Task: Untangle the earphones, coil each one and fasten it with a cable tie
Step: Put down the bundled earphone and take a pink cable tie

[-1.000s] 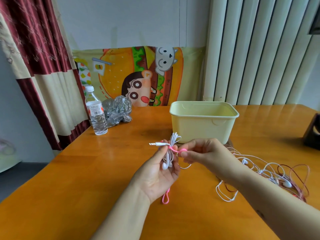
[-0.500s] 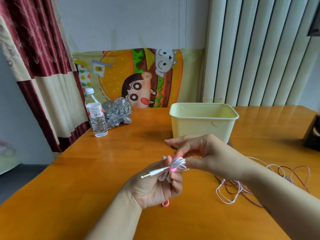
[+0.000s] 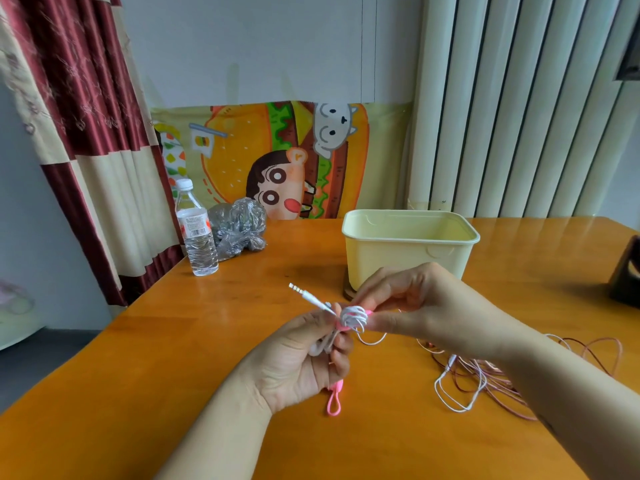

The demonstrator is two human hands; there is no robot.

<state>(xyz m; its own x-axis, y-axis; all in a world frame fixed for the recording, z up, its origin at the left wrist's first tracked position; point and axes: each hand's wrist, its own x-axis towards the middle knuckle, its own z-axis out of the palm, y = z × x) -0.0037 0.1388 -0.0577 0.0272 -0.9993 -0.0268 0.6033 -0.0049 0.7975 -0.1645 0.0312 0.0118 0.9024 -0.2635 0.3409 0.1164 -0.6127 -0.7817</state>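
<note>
My left hand (image 3: 298,362) grips the coil (image 3: 353,315) over the table (image 3: 166,368), plug (image 3: 304,294) pointing up-left. My right hand (image 3: 426,306), touching its right side, pinches the tie (image 3: 334,403) end; the loop dangles below.

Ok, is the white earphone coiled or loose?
Coiled: white earphone bunched in tight loops between left hand and right hand, pink cable tie round it; fastening unclear.

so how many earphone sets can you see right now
3 visible: a coiled white earphone in the left hand, a loose white earphone on the table, and a reddish earphone tangled with it. The right forearm may hide more.
</note>
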